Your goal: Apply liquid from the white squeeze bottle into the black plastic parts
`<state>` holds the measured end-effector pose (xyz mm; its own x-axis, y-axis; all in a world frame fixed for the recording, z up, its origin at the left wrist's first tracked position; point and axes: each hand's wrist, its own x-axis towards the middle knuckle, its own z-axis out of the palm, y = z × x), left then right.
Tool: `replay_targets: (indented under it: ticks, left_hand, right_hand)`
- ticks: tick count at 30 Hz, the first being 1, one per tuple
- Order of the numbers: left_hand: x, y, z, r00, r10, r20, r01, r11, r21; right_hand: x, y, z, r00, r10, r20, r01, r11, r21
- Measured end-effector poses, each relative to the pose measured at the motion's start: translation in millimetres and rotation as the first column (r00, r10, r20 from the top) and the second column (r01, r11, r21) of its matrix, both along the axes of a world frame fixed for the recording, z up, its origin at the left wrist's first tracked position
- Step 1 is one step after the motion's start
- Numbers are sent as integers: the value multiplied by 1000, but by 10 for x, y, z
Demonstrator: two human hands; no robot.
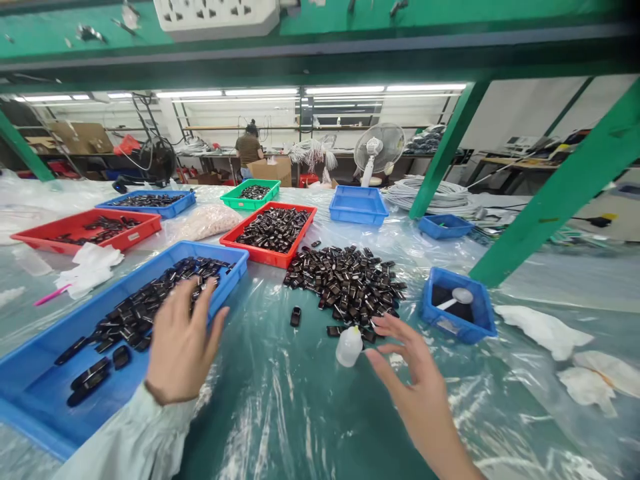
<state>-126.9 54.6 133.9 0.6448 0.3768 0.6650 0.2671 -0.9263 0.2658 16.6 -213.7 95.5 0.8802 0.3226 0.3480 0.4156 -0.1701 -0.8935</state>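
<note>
My left hand (183,337) hovers over the right side of a large blue tray (30,373), its fingers spread and nothing in them. Small glossy black plastic parts (133,307) lie heaped in that tray, partly hidden behind the hand. My right hand (413,373) is open, thumb and fingers apart, just right of a small translucent bottle (349,347); I cannot tell whether a fingertip touches it. Behind the bottle spreads a loose pile of similar black parts (350,280). One single black part (295,317) lies apart, left of the bottle.
A red tray (225,240) of black parts stands behind the pile. On the right, a small blue bin (450,327) holds black material and a white scoop (457,298). A slanted green post (560,187) rises at right. White tissues (90,270) and a pink pen (51,295) lie left.
</note>
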Motion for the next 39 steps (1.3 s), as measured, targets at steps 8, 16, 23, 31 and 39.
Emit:
replay_targets:
  ticks: [8, 16, 23, 31, 39]
  left_hand:
    - [871, -214, -569, 935, -243, -257, 133, 915, -382]
    - [969, -488, -666, 916, -393, -82, 305, 813, -495]
    - [422, -678, -641, 893, -440, -96, 321, 772, -549]
    - [402, -727, -737, 896, -392, -208, 195, 768, -610]
    - [287, -735, -617, 855, -511, -85, 338, 676, -655]
  right_hand:
    - [64, 110, -284, 948, 243, -205, -274, 952, -137]
    - [102, 116, -287, 962, 239, -136, -256, 959, -124]
    - [-1, 96, -221, 945, 254, -205, -272, 960, -63]
    - [36, 102, -254, 880, 341, -330, -356, 934, 17]
    - [-80, 69, -89, 895, 287, -341, -259, 958, 126]
